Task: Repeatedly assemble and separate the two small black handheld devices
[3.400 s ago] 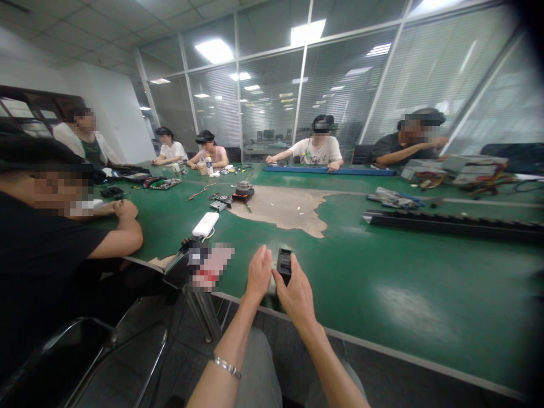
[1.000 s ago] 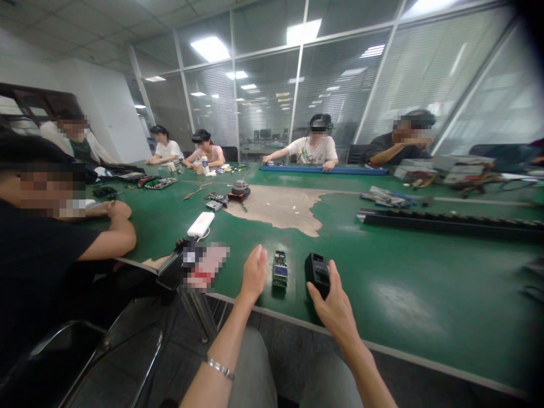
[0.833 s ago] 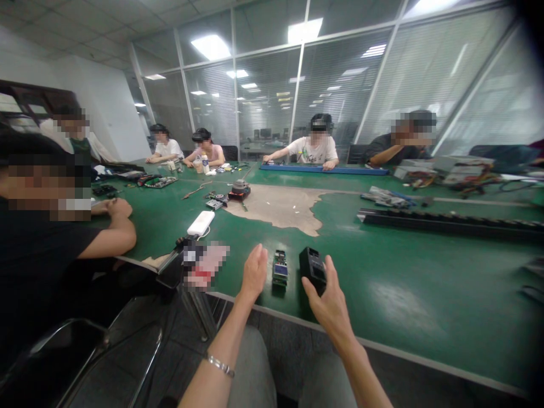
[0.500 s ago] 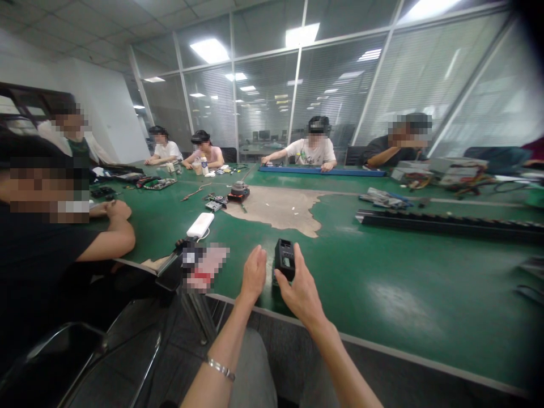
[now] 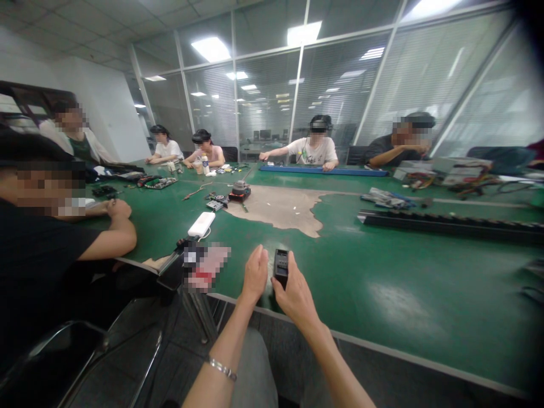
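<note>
At the near side of the green table (image 5: pixel 361 283), my right hand (image 5: pixel 295 292) grips a small black box-shaped device (image 5: pixel 281 263). Recesses show in its upper face, but I cannot make out its exact kind. The thumb lies along its near left side and the fingers wrap its right side. To the left, a small gap from the device, my left hand (image 5: pixel 255 275) is held edge-on, fingers stretched out together with nothing visible in them. A metal bracelet (image 5: pixel 222 369) circles the left wrist.
Left of my hands are a white power bank (image 5: pixel 201 224) with a cable and a blurred-out pink item (image 5: pixel 210 266). Ahead sits a black-and-orange part (image 5: pixel 240 191). A long black rail (image 5: pixel 450 224) lies right. A person (image 5: pixel 106 238) sits close on my left; others sit opposite.
My right hand has closed around the black device, which has shifted slightly down and left and turned more upright in view. The left hand has hardly moved.
</note>
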`<state>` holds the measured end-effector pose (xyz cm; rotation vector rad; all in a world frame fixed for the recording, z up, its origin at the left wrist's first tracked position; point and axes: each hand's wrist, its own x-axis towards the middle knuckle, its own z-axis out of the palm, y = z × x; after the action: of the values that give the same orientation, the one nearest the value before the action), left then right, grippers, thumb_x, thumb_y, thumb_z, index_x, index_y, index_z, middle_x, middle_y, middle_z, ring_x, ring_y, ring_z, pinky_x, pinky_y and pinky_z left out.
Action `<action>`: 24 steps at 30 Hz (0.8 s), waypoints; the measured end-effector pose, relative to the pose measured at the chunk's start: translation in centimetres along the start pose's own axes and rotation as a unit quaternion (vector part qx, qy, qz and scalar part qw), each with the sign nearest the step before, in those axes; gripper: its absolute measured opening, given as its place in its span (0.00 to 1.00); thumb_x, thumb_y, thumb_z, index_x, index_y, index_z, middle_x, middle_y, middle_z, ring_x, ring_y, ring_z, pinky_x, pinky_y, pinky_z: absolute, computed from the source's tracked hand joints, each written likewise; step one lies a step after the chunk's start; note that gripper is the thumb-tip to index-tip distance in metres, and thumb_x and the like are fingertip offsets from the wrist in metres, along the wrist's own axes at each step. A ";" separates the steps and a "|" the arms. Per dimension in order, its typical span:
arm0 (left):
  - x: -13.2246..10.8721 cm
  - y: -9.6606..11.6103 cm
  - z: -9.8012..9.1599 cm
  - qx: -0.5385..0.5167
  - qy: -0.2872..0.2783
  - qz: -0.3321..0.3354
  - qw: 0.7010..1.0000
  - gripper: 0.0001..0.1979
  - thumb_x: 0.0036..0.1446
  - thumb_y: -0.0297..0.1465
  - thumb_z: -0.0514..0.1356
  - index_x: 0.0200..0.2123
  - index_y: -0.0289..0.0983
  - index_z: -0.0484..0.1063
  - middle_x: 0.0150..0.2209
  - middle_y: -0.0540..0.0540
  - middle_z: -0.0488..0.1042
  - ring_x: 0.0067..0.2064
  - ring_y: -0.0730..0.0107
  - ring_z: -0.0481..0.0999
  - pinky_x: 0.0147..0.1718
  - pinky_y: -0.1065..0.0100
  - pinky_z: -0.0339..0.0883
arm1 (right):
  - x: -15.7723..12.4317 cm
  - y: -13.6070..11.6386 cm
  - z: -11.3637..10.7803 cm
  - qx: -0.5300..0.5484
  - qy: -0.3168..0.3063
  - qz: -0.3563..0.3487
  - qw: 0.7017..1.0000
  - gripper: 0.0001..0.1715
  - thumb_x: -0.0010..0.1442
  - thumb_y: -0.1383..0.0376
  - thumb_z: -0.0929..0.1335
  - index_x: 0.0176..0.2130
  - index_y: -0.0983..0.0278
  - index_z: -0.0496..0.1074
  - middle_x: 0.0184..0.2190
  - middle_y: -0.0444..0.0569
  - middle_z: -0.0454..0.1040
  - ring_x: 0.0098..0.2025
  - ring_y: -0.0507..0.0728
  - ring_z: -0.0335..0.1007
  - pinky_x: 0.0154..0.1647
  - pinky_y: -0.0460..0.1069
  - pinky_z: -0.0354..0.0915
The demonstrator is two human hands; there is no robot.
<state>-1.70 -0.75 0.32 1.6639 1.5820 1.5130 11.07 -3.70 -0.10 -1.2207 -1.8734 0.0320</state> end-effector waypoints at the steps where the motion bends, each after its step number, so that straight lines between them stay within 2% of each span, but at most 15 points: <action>1: 0.0 0.0 0.0 0.001 -0.001 -0.002 1.000 0.27 0.66 0.44 0.43 0.57 0.33 0.66 0.59 0.39 0.65 0.62 0.62 0.62 0.62 0.59 0.54 | -0.2 0.1 0.0 0.000 -0.001 0.001 1.000 0.45 0.58 0.63 0.63 0.67 0.71 0.38 0.63 0.65 0.55 0.62 0.66 0.56 0.57 0.62 0.61; 7: 0.0 0.1 0.1 0.011 -0.004 -0.004 1.000 0.27 0.66 0.44 0.43 0.57 0.34 0.65 0.59 0.39 0.65 0.62 0.61 0.62 0.62 0.59 0.54 | -0.7 0.8 -0.8 -0.009 -0.021 0.033 0.999 0.52 0.55 0.58 0.67 0.67 0.72 0.38 0.62 0.67 0.55 0.61 0.68 0.57 0.56 0.63 0.61; 14: 0.0 0.3 0.0 0.030 -0.008 0.002 1.000 0.28 0.66 0.44 0.43 0.57 0.31 0.65 0.59 0.37 0.65 0.62 0.61 0.62 0.62 0.59 0.53 | 0.1 2.3 -0.7 -0.015 -0.055 0.032 0.998 0.45 0.57 0.58 0.65 0.65 0.73 0.46 0.59 0.65 0.61 0.58 0.66 0.62 0.56 0.59 0.61; 19: 0.0 0.3 0.0 0.027 -0.008 -0.003 1.000 0.27 0.65 0.45 0.44 0.57 0.33 0.65 0.59 0.38 0.65 0.62 0.61 0.61 0.62 0.60 0.53 | 1.0 2.3 -0.5 -0.014 -0.044 0.047 0.998 0.47 0.55 0.54 0.66 0.65 0.72 0.48 0.59 0.63 0.62 0.57 0.67 0.63 0.55 0.60 0.61; 24: 0.1 0.1 0.2 0.023 -0.006 -0.001 1.000 0.28 0.65 0.45 0.44 0.57 0.32 0.65 0.59 0.38 0.65 0.62 0.61 0.61 0.62 0.60 0.53 | 1.0 1.7 0.0 -0.005 -0.014 0.084 0.996 0.52 0.54 0.48 0.66 0.66 0.70 0.45 0.62 0.62 0.58 0.60 0.67 0.59 0.56 0.62 0.59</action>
<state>-1.53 -0.60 0.34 1.6917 1.6225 1.4740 12.20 -2.08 -0.19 -1.3879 -1.7930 0.1312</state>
